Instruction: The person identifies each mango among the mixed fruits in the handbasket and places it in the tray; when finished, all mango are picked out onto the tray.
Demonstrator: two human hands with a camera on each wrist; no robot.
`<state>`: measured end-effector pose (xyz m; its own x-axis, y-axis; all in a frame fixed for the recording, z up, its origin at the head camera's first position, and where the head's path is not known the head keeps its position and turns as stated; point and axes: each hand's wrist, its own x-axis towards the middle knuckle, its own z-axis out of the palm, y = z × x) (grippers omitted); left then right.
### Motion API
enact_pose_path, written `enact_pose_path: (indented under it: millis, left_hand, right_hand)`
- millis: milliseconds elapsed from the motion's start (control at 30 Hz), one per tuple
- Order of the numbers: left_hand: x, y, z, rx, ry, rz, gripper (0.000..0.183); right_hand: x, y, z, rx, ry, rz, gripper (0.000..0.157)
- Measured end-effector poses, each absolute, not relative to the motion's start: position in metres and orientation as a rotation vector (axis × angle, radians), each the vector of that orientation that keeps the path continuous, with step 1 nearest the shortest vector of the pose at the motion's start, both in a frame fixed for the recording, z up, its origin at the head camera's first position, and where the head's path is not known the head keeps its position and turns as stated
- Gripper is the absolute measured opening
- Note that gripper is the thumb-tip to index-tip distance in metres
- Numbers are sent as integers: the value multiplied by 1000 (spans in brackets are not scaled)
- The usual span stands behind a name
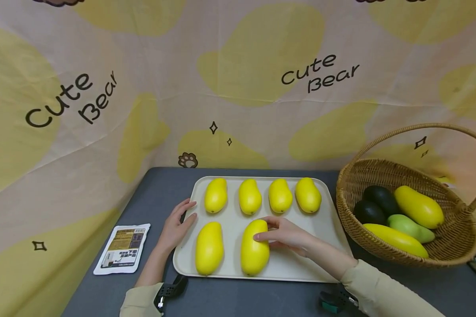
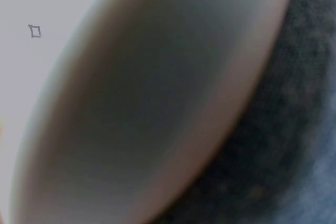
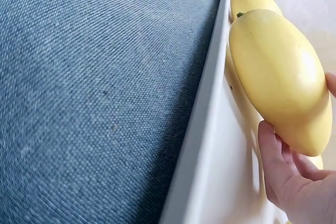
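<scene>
My right hand (image 1: 290, 237) grips a yellow mango (image 1: 254, 255) by its narrow end, thumb on top, over the front middle of the off-white tray (image 1: 309, 268). In the right wrist view the fingers (image 3: 274, 163) hold this mango (image 3: 281, 72) from one side, close to the tray's rim. My left hand (image 1: 173, 231) rests at the tray's left edge with its fingers extended. Beside it a second mango (image 1: 209, 248) lies front left. Several more mangoes, including the leftmost one (image 1: 216, 195), form a back row. The left wrist view is mostly a blurred pale shape.
A wicker basket (image 1: 343, 207) at the right holds yellow mangoes, a green fruit (image 1: 409, 228) and dark avocados (image 1: 381, 200); its tall handle arches up. A white packet (image 1: 123, 248) lies left of the tray on the grey table (image 1: 158, 180). A printed curtain (image 1: 238, 88) hangs behind.
</scene>
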<state>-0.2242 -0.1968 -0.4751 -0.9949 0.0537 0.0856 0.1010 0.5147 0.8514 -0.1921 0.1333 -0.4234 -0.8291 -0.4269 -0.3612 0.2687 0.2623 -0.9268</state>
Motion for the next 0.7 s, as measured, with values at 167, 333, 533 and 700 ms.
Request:
enact_pose_path:
  millis: [167,333,533,700]
  left_hand:
    - [-223,-196,-476,-147,-2681,-1504,43]
    - [-223,-196,-476,-146,-2675,-1492,43]
    - [-224,-196,-476,-145,-2681,-1500,43]
    - [-224,-197,-476,-149,-2687,-1516,44]
  right_hand:
    - [-191,131,-425,-110,2001,-1607,70]
    - [-191,128,-427,-107,2079,-1563,67]
    - [-190,125,-428,-131,2174,-1513,60]
    - [-188,125,-426,-154,2241,-1473,57]
